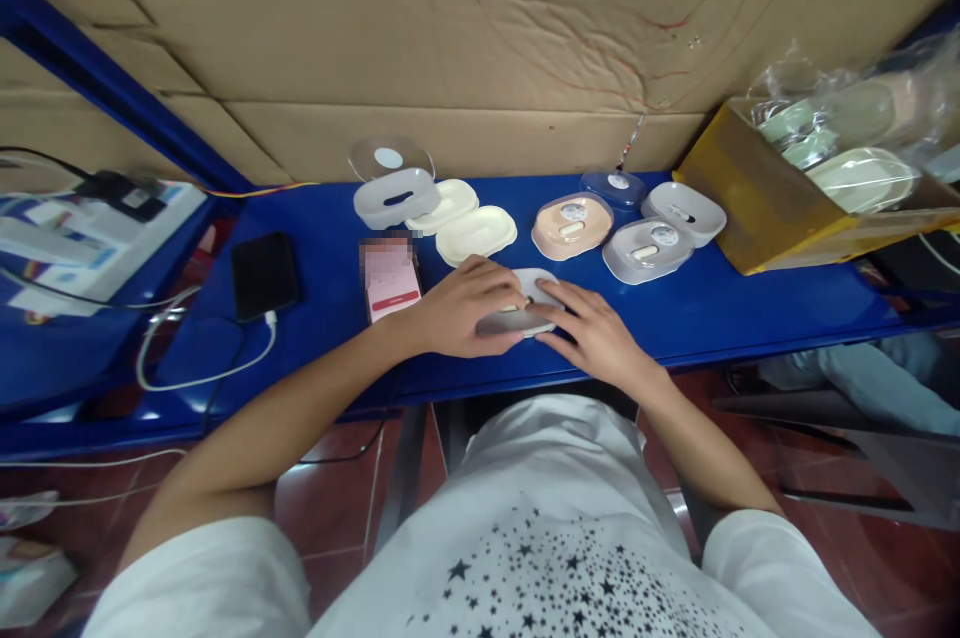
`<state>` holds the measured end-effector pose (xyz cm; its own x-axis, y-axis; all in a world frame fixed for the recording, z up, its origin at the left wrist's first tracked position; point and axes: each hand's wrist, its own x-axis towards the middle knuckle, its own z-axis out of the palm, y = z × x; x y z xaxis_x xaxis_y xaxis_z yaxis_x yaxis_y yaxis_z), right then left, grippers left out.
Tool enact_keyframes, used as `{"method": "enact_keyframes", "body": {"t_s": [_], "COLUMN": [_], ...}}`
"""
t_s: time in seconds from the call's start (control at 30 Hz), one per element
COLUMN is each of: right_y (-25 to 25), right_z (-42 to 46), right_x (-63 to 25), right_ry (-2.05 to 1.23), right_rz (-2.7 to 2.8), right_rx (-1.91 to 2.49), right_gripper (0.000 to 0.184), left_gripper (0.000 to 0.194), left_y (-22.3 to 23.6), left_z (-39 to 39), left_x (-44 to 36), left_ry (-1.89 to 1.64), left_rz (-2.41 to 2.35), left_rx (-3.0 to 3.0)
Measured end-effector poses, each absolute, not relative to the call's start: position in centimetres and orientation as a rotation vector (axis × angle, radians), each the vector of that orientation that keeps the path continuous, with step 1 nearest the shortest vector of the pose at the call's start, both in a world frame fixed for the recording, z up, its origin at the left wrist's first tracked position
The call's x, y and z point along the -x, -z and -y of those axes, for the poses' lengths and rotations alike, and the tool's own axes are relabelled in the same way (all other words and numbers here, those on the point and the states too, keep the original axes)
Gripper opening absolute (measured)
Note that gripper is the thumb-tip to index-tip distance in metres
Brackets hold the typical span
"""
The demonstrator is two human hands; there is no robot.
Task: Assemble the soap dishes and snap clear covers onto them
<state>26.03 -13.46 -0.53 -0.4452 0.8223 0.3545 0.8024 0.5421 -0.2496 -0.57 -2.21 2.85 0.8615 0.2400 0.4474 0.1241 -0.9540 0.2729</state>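
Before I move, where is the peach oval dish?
In the head view, the peach oval dish sits right of centre on the blue table, beyond the right hand, between the nearer cream oval piece and the clear-lidded grey dish.

Moderately bright, soft picture; slight blur on the hands, glossy glare, wide-angle edge bending.

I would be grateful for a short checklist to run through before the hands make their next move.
- Left hand on the grey piece: ok.
- Right hand on the same piece: ok.
- Middle of that piece fully visible: not ok, fingers cover part.
- Phone free of contact with the left forearm: cannot tell.
- White cable plugged into the black device: ok.
- Cardboard box off to the right of both hands: ok.
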Motion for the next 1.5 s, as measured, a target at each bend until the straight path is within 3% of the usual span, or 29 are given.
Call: {"method": "enact_keyframes", "body": {"t_s": [0.1, 0.53, 0.7, 0.8, 0.97, 1.1, 1.23, 1.37, 1.5], "right_y": [0.4, 1.1, 1.0, 0.9, 1.2, 1.4, 1.4, 1.4, 1.5], "right_z": [13.5, 13.4, 13.5, 13.6, 13.6, 13.4, 13.4, 13.3, 13.3], "right_x": [-28.6, -30.4, -30.3, -30.1, -30.0, -30.0, -29.9, -29.8, -29.7], "right_ry": [-0.017, 0.02, -0.002, -0.017, -0.038, -0.056, -0.069, -0.079, -0.07], "right_rz": [2.281, 2.312, 2.389, 2.387, 2.353, 2.325, 2.316, 2.304, 2.293], "right_rx": [1.414, 1.384, 1.322, 1.356, 1.395, 1.402, 1.399, 1.389, 1.388], "right_gripper": [0.04, 0.043, 0.046, 0.058, 0.067, 0.063, 0.061, 0.06, 0.057], "left_gripper": [0.038, 0.025, 0.031, 0.036, 0.065, 0.045, 0.04, 0.053, 0.092], "left_y": [-2.1, -0.3, -1.4, -2.2, -2.6, -2.4, -2.1, -2.2, -3.0], "left_z": [2.0, 0.8, 0.6, -1.8, -8.3, -10.5, -10.1, -12.2, -17.3], "left_x": [0.4, 0.1, 0.4, 1.7, 6.9, 9.3, 8.5, 8.8, 10.8], "left_ry": [-0.661, -0.607, -0.643, -0.771, -0.745, -0.481, -0.595, -0.914, -1.064], "left_rz": [-0.321, -0.311, -0.263, -0.601, -1.68, -1.912, -1.765, -1.706, -1.774], "left_rx": [-2.872, -2.854, -2.768, -2.744, -2.542, -2.391, -2.506, -2.509, -2.441]}}
